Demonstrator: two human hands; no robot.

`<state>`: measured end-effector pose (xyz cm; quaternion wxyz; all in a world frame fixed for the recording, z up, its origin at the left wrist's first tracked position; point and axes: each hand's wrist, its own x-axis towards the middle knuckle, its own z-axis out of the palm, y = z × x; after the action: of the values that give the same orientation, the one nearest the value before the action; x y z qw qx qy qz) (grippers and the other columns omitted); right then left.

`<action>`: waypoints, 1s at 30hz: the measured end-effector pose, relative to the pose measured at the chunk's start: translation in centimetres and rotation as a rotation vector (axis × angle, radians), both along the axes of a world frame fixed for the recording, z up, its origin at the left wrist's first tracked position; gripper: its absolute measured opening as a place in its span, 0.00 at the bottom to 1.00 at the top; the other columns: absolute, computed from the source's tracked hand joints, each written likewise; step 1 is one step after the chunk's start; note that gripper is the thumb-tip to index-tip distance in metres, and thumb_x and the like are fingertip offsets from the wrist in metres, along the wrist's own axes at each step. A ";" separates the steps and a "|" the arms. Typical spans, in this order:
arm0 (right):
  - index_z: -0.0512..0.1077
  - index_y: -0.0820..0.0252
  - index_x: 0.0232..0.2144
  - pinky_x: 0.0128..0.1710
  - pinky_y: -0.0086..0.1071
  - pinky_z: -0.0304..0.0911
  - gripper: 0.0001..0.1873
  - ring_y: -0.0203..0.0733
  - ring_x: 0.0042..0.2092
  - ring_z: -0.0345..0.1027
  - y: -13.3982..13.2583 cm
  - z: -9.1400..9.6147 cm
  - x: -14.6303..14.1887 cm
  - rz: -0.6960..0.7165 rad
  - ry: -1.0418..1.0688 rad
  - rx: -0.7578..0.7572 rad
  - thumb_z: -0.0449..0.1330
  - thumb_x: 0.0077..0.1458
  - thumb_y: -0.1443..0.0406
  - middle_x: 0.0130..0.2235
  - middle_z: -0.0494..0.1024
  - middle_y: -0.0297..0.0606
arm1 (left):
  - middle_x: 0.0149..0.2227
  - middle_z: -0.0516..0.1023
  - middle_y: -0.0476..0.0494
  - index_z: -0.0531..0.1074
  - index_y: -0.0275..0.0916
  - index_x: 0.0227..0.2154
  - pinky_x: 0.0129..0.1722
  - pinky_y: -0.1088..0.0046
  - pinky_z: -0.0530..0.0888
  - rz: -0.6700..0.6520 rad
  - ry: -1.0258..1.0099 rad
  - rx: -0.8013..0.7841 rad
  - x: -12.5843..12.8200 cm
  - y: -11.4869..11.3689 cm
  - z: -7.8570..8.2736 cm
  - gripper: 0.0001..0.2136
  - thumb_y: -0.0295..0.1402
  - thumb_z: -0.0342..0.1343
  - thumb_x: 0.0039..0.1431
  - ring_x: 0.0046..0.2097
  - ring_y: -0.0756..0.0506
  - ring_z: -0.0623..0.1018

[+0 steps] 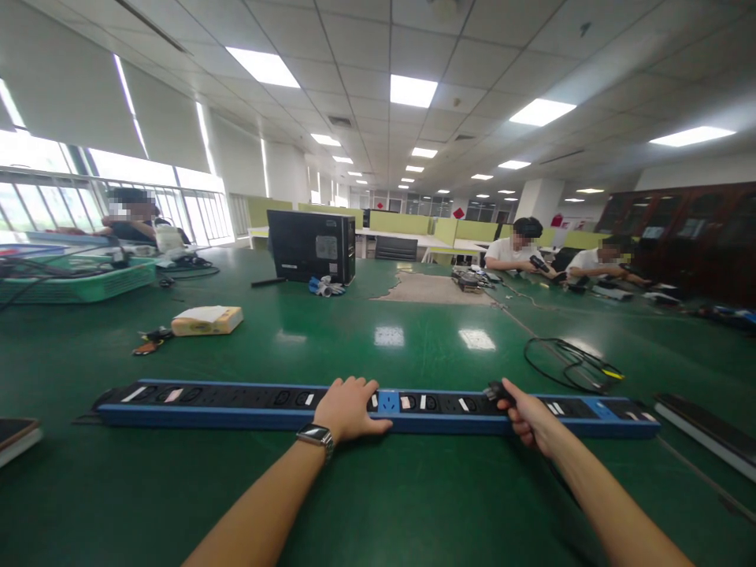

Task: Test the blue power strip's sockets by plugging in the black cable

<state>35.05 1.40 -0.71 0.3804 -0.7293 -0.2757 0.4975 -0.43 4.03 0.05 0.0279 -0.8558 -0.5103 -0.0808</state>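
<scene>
One long black power strip with blue edges lies across the green tabletop; your left hand rests near its middle, thumb spread from curled fingers, while your right hand, fingers closed, grips a black cable plug over the strip

An open-plan office, by the look of it: well beyond the left hand and right hand stand white desks with low yellow-green partitions, under a tiled ceiling with square lights. Blinds hang far to the hands' left; dark cabinets stand far right. Beneath them spreads a big green worktable.
</scene>
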 end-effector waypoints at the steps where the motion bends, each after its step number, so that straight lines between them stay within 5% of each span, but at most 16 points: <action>1: 0.64 0.59 0.29 0.14 0.20 0.34 0.26 0.26 0.13 0.42 -0.1 0.0 -0.1 0.003 -0.008 0.005 0.45 0.59 0.44 0.14 0.50 0.20 | 0.43 0.75 0.37 0.70 0.42 0.46 0.45 0.58 0.65 -0.004 0.001 0.001 0.0 0.0 0.0 0.32 0.62 0.50 0.46 0.46 0.34 0.73; 7: 0.66 0.60 0.31 0.15 0.23 0.38 0.27 0.28 0.14 0.42 -0.8 0.3 -0.4 0.071 -0.134 0.077 0.42 0.60 0.45 0.14 0.50 0.20 | 0.43 0.75 0.37 0.70 0.42 0.47 0.45 0.58 0.65 -0.012 0.005 0.009 -0.1 0.1 -0.2 0.32 0.61 0.50 0.47 0.46 0.34 0.73; 13: 0.68 0.62 0.19 0.17 0.27 0.45 0.24 0.30 0.16 0.53 -2.2 2.0 -1.7 0.234 -0.407 0.226 0.54 0.57 0.50 0.14 0.61 0.28 | 0.43 0.75 0.38 0.69 0.42 0.48 0.45 0.59 0.65 -0.014 0.011 0.003 0.0 0.2 -0.4 0.33 0.62 0.49 0.47 0.46 0.35 0.73; 20: 0.71 0.63 0.21 0.18 0.27 0.48 0.30 0.31 0.15 0.52 -2.0 2.5 -6.2 0.386 -0.566 0.197 0.43 0.61 0.50 0.14 0.60 0.28 | 0.43 0.75 0.38 0.69 0.42 0.49 0.46 0.60 0.64 0.001 -0.023 0.012 0.0 0.1 -0.7 0.34 0.63 0.50 0.46 0.46 0.35 0.73; 26: 0.73 0.62 0.20 0.35 0.32 0.61 0.30 0.41 0.29 0.70 -0.3 1.6 -7.3 0.412 -0.844 0.145 0.43 0.62 0.51 0.21 0.74 0.39 | 0.43 0.76 0.37 0.70 0.43 0.50 0.45 0.59 0.65 0.025 -0.032 0.028 0.0 0.1 -0.7 0.38 0.66 0.48 0.44 0.46 0.35 0.73; 30: 0.75 0.64 0.31 0.45 0.40 0.61 0.27 0.45 0.41 0.73 0.1 2.4 -7.2 0.365 -1.021 0.045 0.46 0.62 0.50 0.36 0.80 0.48 | 0.43 0.76 0.37 0.71 0.44 0.50 0.45 0.59 0.65 0.029 -0.041 0.043 0.0 0.0 -0.6 0.37 0.66 0.49 0.44 0.45 0.35 0.73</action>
<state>27.90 1.49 1.70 0.1211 -0.8100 -0.5584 0.1319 -0.45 3.99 -0.51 0.0370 -0.8456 -0.5212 -0.1090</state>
